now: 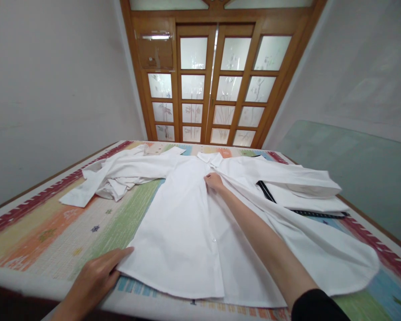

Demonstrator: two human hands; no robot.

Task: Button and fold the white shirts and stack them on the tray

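Black sleeve [317, 307] is showing at the bottom edge, and from it the bare right forearm is reaching across a white shirt [177, 227]. That shirt is lying spread on the table, its collar [211, 158] pointing away towards the doors and its hem running along the near side. The right hand [214, 181] is holding the front edge just below the collar, fingers curled together and clamping on the cloth. The left hand [100, 276] is gripping the near left corner of the hem, thumb and fingers closing on it. One front panel is lying fairly flat between the hands, a button [214, 240] showing near its edge; the other is spreading in loose folds to the right, under and beyond the forearm.

Both shirt sleeves are stretching out sideways. Crumpled white cloth [115, 189] is lying against the left one, though whether it is a separate garment I cannot tell. Beside the right sleeve, folded white cloth [316, 203] is resting on something black-edged [321, 214]. A striped tablecloth [96, 218] is covering the table. Beyond, wooden doors [217, 84] are standing between pale walls, and a greenish board [347, 156] is leaning at the right.
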